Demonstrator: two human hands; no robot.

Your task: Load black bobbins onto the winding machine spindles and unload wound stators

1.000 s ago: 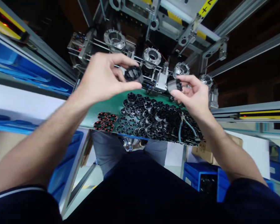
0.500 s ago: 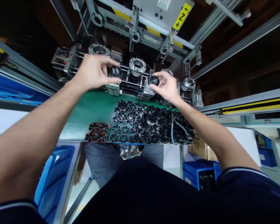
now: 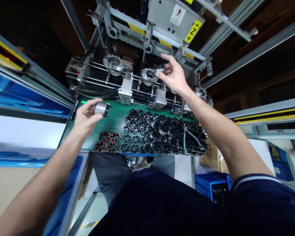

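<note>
Seen from the head, a green bench (image 3: 118, 120) carries a big heap of black rings (image 3: 167, 131), with blue-handled pliers (image 3: 185, 141) lying on top. Four red-and-black rings (image 3: 108, 141) sit beside the heap. Behind the bench is a machine with shiny round holders, one on the left (image 3: 113, 69) and one in the middle (image 3: 148, 82). Thin metal rods hang over them, and the right arm (image 3: 211, 121) hides some of the machine. The left hand (image 3: 85, 119) is above the bench's left side, its fingers bent around a silver pronged ring (image 3: 100, 108). The right hand (image 3: 173, 75) pinches a second pronged ring (image 3: 159, 69) between thumb and fingers, with one finger sticking up. That ring is right by the middle holder; I can't tell if they touch.
</note>
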